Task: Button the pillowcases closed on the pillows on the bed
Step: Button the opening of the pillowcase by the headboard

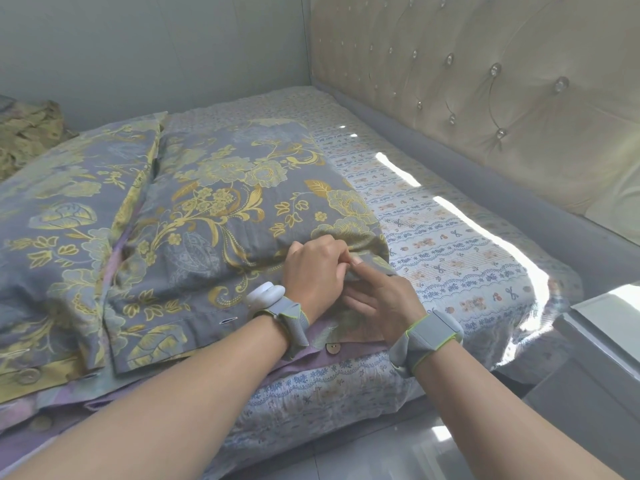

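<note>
Two pillows in grey pillowcases with a gold flower print lie side by side on the bed. The right pillow (pixel 225 209) has its open end toward me. My left hand (pixel 313 268) pinches the upper flap at that pillow's right corner. My right hand (pixel 379 299) meets it there, its fingers pressing the cloth from below. What the fingertips hold is hidden. A buttonhole (pixel 229 320) shows on the flap's hem, and a wooden button (pixel 333 348) sits on the lilac inner flap below my wrists. The left pillow (pixel 59 237) has a button (pixel 28 375) at its near edge.
The mattress carries a pale sheet (pixel 450 244) with blue and orange print; sunlight streaks cross it. A tufted beige headboard (pixel 485 98) stands at the right. A crumpled olive cloth (pixel 27 133) lies at the far left by the wall. Grey floor tiles (pixel 433 445) are below.
</note>
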Demonstrator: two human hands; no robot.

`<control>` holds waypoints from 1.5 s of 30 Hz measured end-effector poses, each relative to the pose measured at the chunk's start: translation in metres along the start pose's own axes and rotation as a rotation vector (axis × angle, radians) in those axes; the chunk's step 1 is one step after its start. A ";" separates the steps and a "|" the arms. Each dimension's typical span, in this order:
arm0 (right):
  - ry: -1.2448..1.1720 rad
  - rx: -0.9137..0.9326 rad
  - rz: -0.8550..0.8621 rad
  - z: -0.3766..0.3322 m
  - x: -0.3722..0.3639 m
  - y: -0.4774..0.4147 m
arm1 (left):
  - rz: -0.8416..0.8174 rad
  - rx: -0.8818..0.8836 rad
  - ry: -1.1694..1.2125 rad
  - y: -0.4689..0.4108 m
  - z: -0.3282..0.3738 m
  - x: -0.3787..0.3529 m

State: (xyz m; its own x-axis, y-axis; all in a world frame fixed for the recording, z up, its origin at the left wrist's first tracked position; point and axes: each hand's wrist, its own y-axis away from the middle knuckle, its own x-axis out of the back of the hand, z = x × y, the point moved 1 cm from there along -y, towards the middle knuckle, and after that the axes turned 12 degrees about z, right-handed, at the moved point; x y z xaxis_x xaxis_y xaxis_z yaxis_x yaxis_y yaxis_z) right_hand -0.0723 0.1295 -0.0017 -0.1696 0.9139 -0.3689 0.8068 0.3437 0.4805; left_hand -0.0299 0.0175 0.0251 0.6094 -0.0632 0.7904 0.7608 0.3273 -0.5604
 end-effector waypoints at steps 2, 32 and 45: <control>0.003 0.007 0.069 0.001 0.001 -0.002 | 0.034 -0.066 -0.011 0.001 0.000 -0.001; 0.181 0.080 0.135 -0.002 0.001 -0.005 | -0.225 0.465 0.561 0.003 -0.018 0.010; -0.021 -0.120 0.121 0.007 -0.016 0.004 | -0.196 0.239 0.013 0.032 -0.064 0.023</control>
State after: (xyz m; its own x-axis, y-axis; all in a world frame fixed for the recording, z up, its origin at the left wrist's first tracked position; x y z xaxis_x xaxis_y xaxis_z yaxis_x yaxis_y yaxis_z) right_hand -0.0626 0.1151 0.0008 -0.0624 0.9458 -0.3186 0.7471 0.2559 0.6135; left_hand 0.0231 -0.0342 0.0096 0.4604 -0.1588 0.8734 0.7908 0.5204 -0.3223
